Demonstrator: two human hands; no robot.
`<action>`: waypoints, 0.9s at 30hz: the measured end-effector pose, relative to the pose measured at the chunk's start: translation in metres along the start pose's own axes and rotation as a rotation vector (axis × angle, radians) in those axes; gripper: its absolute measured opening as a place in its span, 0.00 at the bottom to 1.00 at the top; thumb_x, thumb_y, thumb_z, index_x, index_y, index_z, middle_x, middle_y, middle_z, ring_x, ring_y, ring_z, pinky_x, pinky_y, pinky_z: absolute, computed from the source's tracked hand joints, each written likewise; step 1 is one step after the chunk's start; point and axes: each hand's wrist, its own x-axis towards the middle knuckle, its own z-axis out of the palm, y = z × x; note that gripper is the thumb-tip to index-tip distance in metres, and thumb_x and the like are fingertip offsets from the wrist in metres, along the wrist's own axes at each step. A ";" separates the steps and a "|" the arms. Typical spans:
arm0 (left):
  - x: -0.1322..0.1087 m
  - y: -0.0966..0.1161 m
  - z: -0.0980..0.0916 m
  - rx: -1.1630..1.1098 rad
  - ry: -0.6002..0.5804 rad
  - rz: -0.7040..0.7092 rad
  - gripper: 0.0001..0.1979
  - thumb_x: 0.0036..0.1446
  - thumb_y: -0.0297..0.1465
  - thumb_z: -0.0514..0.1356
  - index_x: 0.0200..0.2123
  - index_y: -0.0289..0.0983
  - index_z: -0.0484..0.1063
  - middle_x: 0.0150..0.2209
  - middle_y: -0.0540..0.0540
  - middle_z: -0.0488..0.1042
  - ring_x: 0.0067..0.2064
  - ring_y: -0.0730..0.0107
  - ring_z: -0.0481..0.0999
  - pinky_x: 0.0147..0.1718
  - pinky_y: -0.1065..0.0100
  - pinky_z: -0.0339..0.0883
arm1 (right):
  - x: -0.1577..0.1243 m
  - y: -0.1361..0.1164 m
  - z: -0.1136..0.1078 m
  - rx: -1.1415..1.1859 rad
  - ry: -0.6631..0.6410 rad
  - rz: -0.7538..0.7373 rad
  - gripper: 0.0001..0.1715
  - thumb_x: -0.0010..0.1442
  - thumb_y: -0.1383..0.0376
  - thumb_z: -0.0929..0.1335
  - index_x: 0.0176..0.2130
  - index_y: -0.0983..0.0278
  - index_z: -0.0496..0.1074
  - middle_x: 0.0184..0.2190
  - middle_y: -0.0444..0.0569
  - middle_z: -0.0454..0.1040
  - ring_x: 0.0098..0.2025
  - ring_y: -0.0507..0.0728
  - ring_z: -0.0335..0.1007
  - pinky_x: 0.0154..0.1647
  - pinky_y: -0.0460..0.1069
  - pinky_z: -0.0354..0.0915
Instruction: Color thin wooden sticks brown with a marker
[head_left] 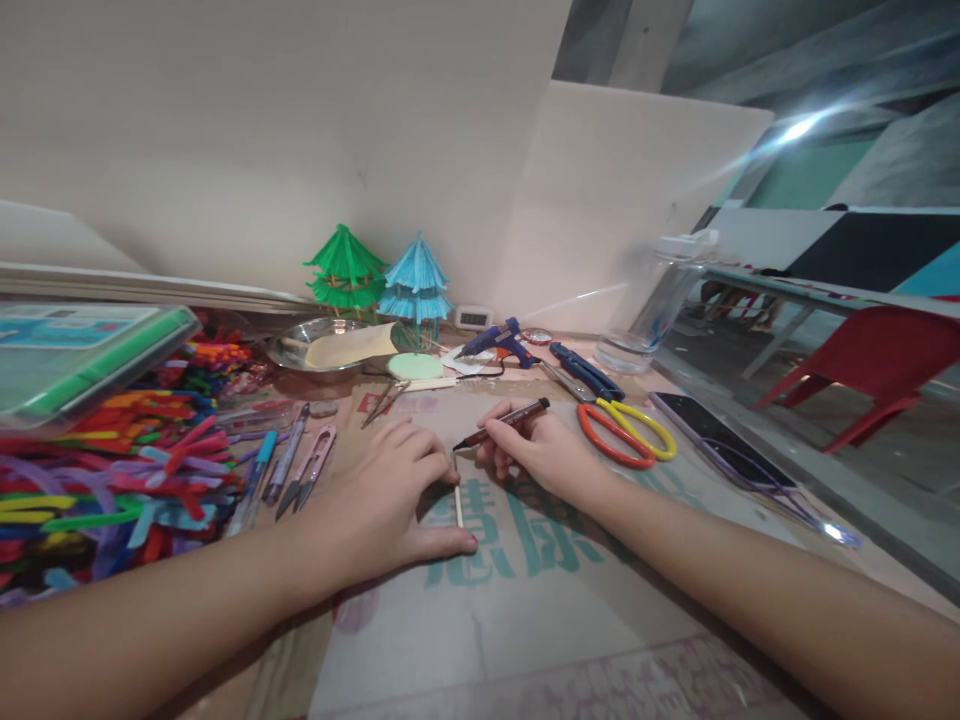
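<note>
My left hand (390, 495) lies on a sheet of cardboard (540, 600) with its fingers curled and its thumb pressed against a thin pale stick (457, 495), holding it flat. My right hand (536, 450) grips a dark brown marker pen (504, 422) like a pencil. The pen's tip touches the upper end of the stick, between the two hands.
A heap of coloured pipe cleaners (112, 470) fills the left. Snips and craft knives (300, 470) lie beside it. Orange and yellow scissors (626, 432), a blue glue gun (499, 345), a phone (720, 440), a water bottle (660, 300), a metal bowl (319, 345) and two paper pagodas (382, 275) stand behind.
</note>
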 end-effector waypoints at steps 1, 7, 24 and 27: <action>0.000 0.000 0.000 0.000 0.002 0.000 0.24 0.48 0.52 0.65 0.37 0.39 0.73 0.38 0.46 0.70 0.43 0.56 0.66 0.44 0.57 0.60 | 0.000 0.000 0.000 0.003 0.002 0.001 0.13 0.57 0.56 0.67 0.32 0.62 0.63 0.21 0.42 0.72 0.18 0.49 0.64 0.19 0.45 0.60; 0.001 0.002 -0.001 0.005 0.020 -0.005 0.24 0.47 0.52 0.66 0.36 0.39 0.72 0.37 0.46 0.71 0.43 0.56 0.67 0.45 0.57 0.60 | 0.001 0.002 0.000 -0.027 -0.014 0.001 0.12 0.57 0.57 0.66 0.31 0.63 0.64 0.21 0.42 0.72 0.18 0.48 0.64 0.20 0.44 0.60; 0.001 0.000 0.000 -0.005 -0.008 -0.021 0.24 0.48 0.53 0.65 0.37 0.39 0.72 0.39 0.46 0.71 0.44 0.56 0.67 0.45 0.57 0.59 | 0.001 0.002 0.000 0.029 -0.013 -0.004 0.14 0.56 0.55 0.67 0.33 0.63 0.64 0.21 0.42 0.73 0.18 0.48 0.64 0.19 0.44 0.61; 0.000 0.000 0.000 -0.006 -0.005 -0.020 0.24 0.48 0.53 0.65 0.36 0.39 0.71 0.38 0.46 0.70 0.44 0.56 0.67 0.45 0.57 0.59 | 0.001 0.002 0.000 0.017 -0.014 0.001 0.14 0.56 0.54 0.67 0.32 0.63 0.64 0.21 0.42 0.73 0.18 0.49 0.65 0.19 0.44 0.61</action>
